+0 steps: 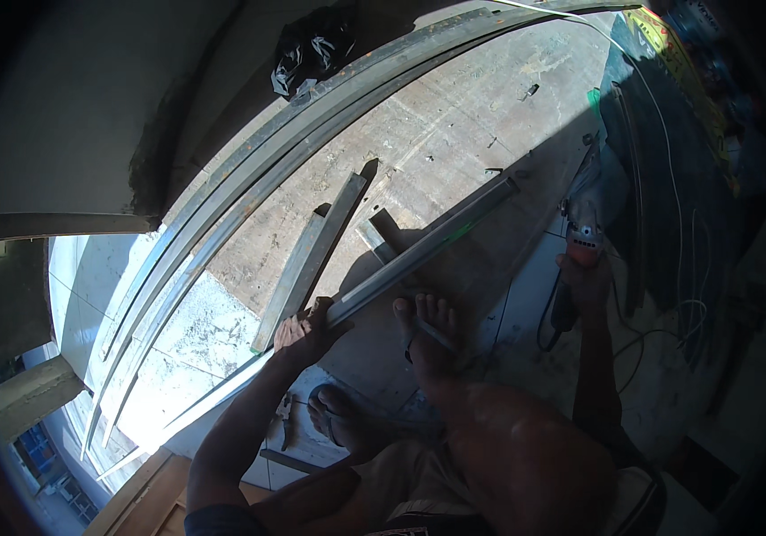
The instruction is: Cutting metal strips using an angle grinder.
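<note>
A long grey metal square tube [428,250] runs slantwise in front of me, with a green mark toward its far end. My left hand [304,332] is wrapped round this tube near its middle. On the right, my right hand [582,277] is closed round an angle grinder [585,239] with an orange-red body. The grinder is apart from the tube, and its disc is hard to make out in the shade. Under the tube lies a short tube piece [374,239]. Beyond my left hand rests another cut tube [316,259]. My sandalled foot [428,326] is close beside the long tube.
Several long metal bars [267,156] lie beyond a stained brown board [454,125]. A black plastic bag [312,54] sits at the back. Pliers-like tool [286,420] lies near my other foot. Cables [660,125] trail at right. A wooden panel [146,500] is at lower left.
</note>
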`<action>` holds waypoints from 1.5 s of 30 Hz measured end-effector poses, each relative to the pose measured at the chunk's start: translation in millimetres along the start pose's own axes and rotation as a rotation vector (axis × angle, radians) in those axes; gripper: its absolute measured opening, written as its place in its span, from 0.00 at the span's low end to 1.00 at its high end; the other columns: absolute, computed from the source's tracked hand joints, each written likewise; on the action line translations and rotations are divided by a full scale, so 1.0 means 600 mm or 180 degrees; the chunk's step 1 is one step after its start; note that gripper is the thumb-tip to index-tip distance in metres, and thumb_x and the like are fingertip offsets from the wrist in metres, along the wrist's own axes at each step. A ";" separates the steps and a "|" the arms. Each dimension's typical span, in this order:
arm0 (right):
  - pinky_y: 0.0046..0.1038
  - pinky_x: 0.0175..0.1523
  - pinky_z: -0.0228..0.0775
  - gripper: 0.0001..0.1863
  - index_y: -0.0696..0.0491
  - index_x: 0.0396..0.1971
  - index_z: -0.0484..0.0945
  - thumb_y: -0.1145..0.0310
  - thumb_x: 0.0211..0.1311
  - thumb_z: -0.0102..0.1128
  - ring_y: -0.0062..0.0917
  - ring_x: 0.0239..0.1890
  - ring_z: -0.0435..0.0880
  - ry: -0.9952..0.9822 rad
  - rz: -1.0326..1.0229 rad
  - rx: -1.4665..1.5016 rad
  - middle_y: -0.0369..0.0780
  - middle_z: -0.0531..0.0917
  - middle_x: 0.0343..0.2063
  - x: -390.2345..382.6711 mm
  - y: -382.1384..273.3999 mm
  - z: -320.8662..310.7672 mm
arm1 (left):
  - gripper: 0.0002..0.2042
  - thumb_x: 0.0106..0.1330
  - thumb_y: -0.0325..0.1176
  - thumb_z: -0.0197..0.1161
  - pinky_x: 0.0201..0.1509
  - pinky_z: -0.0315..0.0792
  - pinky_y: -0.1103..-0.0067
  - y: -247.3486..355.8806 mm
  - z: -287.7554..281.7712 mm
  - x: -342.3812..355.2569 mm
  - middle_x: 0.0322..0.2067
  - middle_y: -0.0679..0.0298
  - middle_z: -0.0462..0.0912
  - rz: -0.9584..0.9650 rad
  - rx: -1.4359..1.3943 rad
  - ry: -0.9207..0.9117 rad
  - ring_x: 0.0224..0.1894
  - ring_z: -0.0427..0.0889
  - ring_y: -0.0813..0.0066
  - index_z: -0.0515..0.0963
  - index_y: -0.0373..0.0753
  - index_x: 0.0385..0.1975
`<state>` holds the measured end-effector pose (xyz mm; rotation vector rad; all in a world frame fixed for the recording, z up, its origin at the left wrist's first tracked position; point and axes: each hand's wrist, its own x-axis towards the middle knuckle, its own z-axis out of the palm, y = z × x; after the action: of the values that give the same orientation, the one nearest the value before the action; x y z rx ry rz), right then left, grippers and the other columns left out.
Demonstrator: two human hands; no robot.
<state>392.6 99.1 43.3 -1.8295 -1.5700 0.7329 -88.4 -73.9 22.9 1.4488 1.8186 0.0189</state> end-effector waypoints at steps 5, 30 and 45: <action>0.19 0.28 0.68 0.18 0.55 0.44 0.76 0.77 0.54 0.71 0.14 0.25 0.76 -0.0356 0.0907 0.2044 0.33 0.78 0.30 -0.012 0.017 0.023 | 0.28 0.63 0.62 0.67 0.34 0.77 0.68 -0.018 -0.039 0.039 0.27 0.56 0.84 0.0239 -0.0946 -0.0764 0.30 0.85 0.64 0.79 0.38 0.41; 0.42 0.71 0.55 0.36 0.56 0.63 0.71 0.38 0.78 0.33 0.40 0.66 0.68 -0.0887 -0.0399 -0.2432 0.47 0.74 0.62 -0.330 -0.115 0.383 | 0.14 0.68 0.40 0.50 0.57 0.63 0.62 0.107 -0.072 0.267 0.47 0.54 0.74 0.0913 0.0070 0.2921 0.54 0.72 0.58 0.74 0.43 0.48; 0.45 0.63 0.66 0.19 0.50 0.60 0.73 0.59 0.77 0.44 0.45 0.58 0.76 -0.0557 -0.2265 -0.3099 0.51 0.79 0.54 -0.361 -0.152 0.371 | 0.25 0.68 0.47 0.60 0.60 0.71 0.56 -0.205 0.165 -0.036 0.57 0.49 0.74 0.0028 0.1186 0.2353 0.58 0.74 0.52 0.73 0.42 0.60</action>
<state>136.6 -84.1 -30.6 -1.5474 -2.7685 -0.2855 -130.5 -177.8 -89.9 1.8694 2.5060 0.2634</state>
